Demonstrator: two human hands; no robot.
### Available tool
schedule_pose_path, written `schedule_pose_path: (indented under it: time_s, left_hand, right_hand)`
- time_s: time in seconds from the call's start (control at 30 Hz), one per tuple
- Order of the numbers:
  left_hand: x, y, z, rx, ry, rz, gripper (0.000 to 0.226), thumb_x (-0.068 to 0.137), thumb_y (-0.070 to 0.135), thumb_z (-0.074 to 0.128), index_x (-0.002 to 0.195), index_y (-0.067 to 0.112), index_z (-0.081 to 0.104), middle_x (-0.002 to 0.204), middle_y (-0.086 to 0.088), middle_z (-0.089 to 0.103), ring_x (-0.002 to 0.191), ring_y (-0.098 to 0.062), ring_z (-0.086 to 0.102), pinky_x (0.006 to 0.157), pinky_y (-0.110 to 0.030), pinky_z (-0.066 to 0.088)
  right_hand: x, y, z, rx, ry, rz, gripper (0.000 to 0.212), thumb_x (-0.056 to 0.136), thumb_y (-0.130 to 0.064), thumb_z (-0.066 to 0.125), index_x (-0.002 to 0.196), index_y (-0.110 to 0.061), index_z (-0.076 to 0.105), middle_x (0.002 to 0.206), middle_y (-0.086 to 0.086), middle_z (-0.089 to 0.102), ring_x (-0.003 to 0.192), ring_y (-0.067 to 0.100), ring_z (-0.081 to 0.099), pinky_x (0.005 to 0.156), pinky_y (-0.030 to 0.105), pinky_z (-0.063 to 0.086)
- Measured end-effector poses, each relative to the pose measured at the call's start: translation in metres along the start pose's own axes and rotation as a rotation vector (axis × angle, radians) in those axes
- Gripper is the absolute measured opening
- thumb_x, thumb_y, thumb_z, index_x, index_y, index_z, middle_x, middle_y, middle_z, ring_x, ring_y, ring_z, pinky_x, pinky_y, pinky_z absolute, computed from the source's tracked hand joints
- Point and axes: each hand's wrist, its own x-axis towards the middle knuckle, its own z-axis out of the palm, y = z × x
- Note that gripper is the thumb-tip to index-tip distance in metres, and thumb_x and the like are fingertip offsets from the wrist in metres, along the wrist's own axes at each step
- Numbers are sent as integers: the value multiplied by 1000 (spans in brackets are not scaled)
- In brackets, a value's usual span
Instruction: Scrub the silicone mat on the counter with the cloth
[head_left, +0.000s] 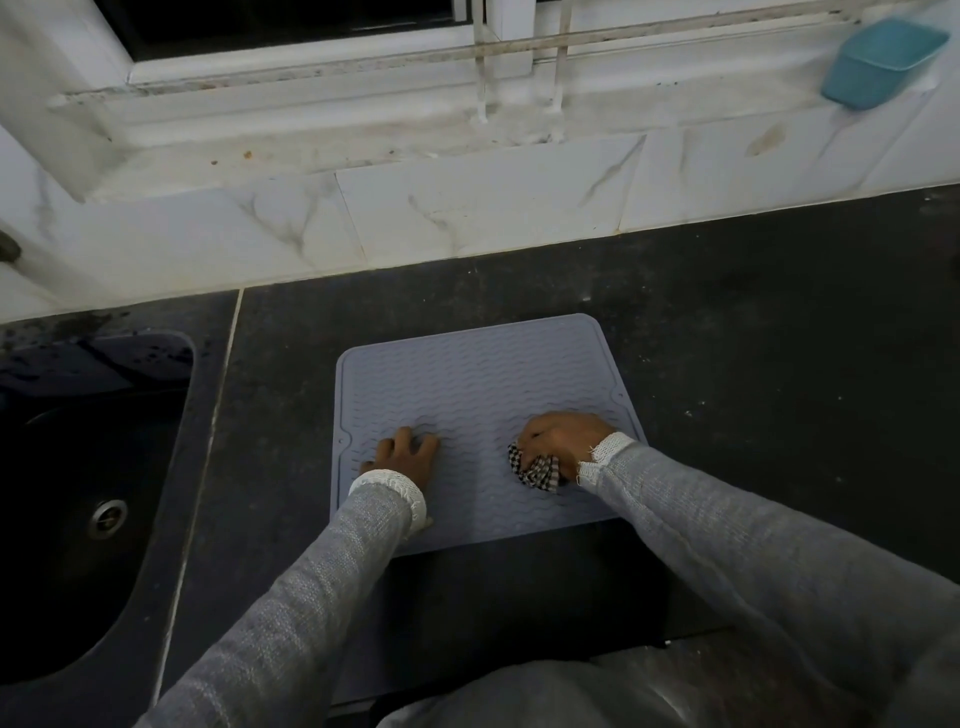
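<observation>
A grey-blue silicone mat (467, 384) with a wavy ribbed surface lies flat on the dark counter (753, 338), near its front edge. My left hand (405, 452) presses on the mat's near left part with fingers spread. My right hand (563, 439) grips a bunched black-and-white checked cloth (537, 470) against the mat's near right part. Most of the cloth is hidden under that hand.
A dark sink (78, 493) with a metal drain (106, 517) is set into the counter at the left. White marbled tiles (467, 218) and a window ledge rise behind. A blue plastic tub (883, 62) hangs at the upper right.
</observation>
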Motion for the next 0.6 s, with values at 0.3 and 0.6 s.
schedule_pose_path:
  time_s: [0.3, 0.6]
  left_hand:
    - [0, 16, -6, -177, 157, 71, 83, 77, 38, 74, 145, 29, 27, 149, -3, 20, 138, -28, 25, 109, -49, 34]
    - [12, 54, 3, -183, 132, 185, 84, 72, 33, 79, 142, 30, 32, 144, -4, 21, 133, -27, 27, 105, -46, 39]
  right_hand:
    - [-1, -4, -2, -18, 20, 21, 47, 79, -8, 68, 124, -18, 58, 137, 3, 50, 126, 22, 44, 97, 32, 41]
    - [-2, -9, 3, 36, 39, 74, 35, 83, -17, 64, 118, -16, 62, 129, 7, 56, 118, 26, 50, 97, 37, 44]
